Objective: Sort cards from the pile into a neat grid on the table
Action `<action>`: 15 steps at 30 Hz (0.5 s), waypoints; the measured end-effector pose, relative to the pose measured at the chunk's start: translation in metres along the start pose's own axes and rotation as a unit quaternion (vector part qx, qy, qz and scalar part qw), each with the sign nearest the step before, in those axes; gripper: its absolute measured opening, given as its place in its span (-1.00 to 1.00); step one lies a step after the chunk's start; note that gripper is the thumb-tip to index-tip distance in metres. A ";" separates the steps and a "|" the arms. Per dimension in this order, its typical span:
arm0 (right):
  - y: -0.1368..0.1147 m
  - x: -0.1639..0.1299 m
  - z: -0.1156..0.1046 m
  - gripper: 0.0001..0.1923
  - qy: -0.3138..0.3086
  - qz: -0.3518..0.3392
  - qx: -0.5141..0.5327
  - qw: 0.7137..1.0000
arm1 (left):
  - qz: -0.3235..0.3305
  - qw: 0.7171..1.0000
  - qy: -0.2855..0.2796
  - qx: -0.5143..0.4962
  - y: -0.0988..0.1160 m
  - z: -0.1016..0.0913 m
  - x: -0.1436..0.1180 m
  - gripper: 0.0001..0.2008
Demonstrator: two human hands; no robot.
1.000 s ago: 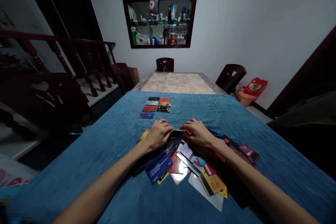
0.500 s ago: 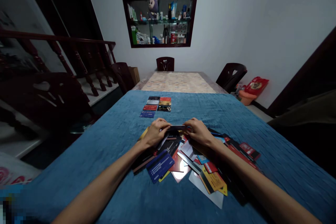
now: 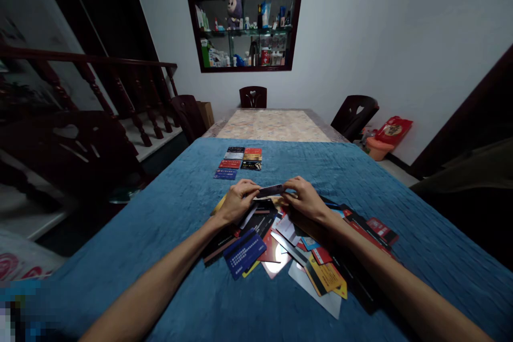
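Left hand (image 3: 239, 202) and right hand (image 3: 305, 199) each had a pinch grip on one end of a thin dark rectangular plastic card (image 3: 270, 191). Card sat level just above the loose card pile (image 3: 288, 248) on the blue quilted surface (image 3: 160, 214); its print was too small to read.

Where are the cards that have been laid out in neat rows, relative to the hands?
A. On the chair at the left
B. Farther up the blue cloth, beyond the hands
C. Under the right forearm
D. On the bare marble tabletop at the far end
B: the neat rows of cards lie on the blue cloth, beyond the left hand and right hand, which hold a dark card between them.
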State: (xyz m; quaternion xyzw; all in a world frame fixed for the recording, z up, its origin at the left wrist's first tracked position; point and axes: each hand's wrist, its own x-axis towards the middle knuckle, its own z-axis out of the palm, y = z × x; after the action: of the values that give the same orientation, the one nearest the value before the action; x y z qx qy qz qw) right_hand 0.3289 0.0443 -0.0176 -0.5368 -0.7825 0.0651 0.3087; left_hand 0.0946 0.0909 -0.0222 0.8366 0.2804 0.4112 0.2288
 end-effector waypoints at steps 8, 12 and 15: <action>-0.014 0.001 -0.003 -0.83 0.114 -0.017 0.082 0.990 | 0.018 0.999 -0.021 0.024 0.000 0.003 -0.002 -0.80; -0.026 -0.001 0.000 -0.85 0.142 -0.034 0.077 0.986 | 0.030 0.999 -0.020 0.031 0.006 0.002 -0.002 -0.82; -0.033 -0.002 -0.002 -0.85 0.166 -0.066 0.034 0.983 | 0.038 0.999 0.007 0.028 0.013 -0.001 -0.001 -0.81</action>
State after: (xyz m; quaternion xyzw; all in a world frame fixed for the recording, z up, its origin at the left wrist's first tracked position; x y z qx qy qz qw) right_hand 0.3040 0.0284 -0.0028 -0.4762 -0.7517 -0.0190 0.4559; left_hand 0.0970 0.0809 -0.0148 0.8501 0.2611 0.4171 0.1873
